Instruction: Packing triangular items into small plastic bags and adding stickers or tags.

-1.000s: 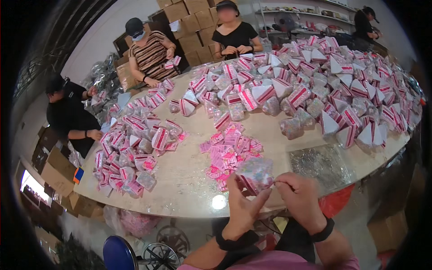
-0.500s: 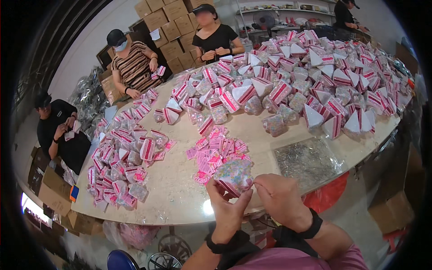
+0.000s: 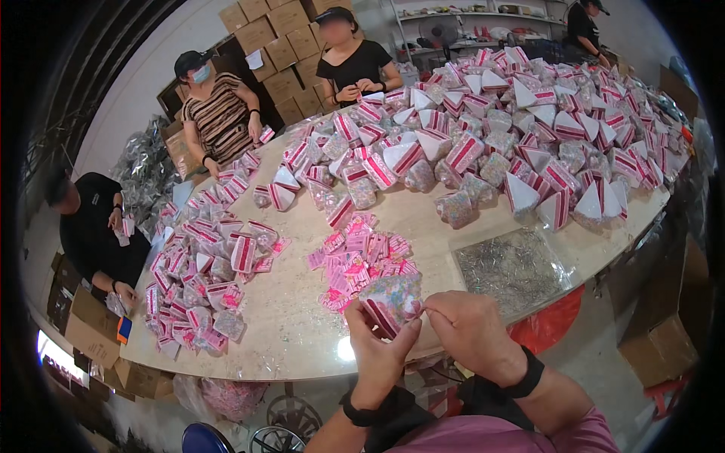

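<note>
Through the head camera I find the left hand [image 3: 384, 364] at the near edge of the table, thumb and fingers closed around the lower part of a wedge-shaped piece [image 3: 391, 299] in a clear wrap with pastel confetti specks and a dark pink band on its side. I see the piece held up near the middle of the scene, its band facing near and left. The right hand [image 3: 474, 331] meets it from the right: its fingers are curled in narrowly, the tips pinched together at the wedge's right corner, and I cannot tell whether something small sits between them. Just beyond the wedge I have a heap of pink printed cards [image 3: 361, 257] on the pale tabletop [image 3: 298, 332]. To the right of the cards lies a clear flat bag [image 3: 515, 270] covered with thin metallic bits. On the left I see a pile of wrapped wedges [image 3: 200, 291], and a much larger mound of wedges [image 3: 483, 140] spreads over the far and right parts of the table. Two people stand at the far side, one in a striped top [image 3: 223, 117] and one in a black top [image 3: 356, 66]; another person in black [image 3: 102, 223] is at the left. Behind them I make out stacked brown cartons [image 3: 281, 49], and a blue stool [image 3: 205, 439] shows at the near left.
</note>
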Demonstrator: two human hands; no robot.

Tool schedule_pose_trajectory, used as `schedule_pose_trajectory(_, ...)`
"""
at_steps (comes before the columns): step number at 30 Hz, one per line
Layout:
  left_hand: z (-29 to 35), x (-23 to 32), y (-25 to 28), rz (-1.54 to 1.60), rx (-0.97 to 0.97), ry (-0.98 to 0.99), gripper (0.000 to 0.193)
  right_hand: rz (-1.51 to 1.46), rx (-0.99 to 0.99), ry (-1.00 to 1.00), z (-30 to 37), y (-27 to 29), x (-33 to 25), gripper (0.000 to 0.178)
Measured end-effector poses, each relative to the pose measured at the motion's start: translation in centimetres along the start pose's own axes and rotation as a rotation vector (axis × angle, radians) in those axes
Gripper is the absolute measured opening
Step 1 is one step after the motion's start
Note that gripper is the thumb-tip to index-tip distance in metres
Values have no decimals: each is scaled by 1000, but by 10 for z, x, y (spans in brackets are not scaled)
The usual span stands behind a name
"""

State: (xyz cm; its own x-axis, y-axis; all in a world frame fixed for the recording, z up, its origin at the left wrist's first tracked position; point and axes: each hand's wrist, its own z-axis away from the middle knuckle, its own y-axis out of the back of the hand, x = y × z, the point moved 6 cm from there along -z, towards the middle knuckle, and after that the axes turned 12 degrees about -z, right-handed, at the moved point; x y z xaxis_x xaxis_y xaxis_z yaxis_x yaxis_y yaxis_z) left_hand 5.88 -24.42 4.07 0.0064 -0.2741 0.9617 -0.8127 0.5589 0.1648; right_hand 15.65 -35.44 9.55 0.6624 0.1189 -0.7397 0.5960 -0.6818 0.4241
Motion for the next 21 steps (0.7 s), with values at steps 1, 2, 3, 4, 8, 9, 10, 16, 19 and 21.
schedule_pose_trajectory(1,0,-2,1,-42,13,-18,65,6,-6,-1,0,0,1,10)
schedule_pose_trajectory(2,0,-4,2,-84,27,-35,66,12,-12,-2,-1,0,2,10)
schedule_pose_trajectory(3,-1,-3,3,-139,46,-76,67,-20,-4,-12,0,-1,4,8)
schedule_pose_trajectory(4,-1,-2,4,-195,68,-118,68,-54,3,-20,-1,-2,7,7)
schedule_pose_trajectory(8,-1,1,4,-248,76,-137,70,-125,26,-56,-1,-2,10,11)
schedule_pose_trajectory(9,-2,1,4,-275,83,-162,70,-121,23,-64,-1,-2,11,11)
schedule_pose_trajectory(10,-2,0,5,-302,91,-186,70,-119,20,-73,-1,-2,12,11)
schedule_pose_trajectory(16,-3,-5,3,-203,60,-119,73,-143,30,-80,-1,-2,15,11)
schedule_pose_trajectory(19,-1,-2,6,-390,110,-190,72,1,-21,-23,0,-4,12,10)
schedule_pose_trajectory(21,0,2,6,-469,143,-230,71,133,-55,23,2,-7,9,12)
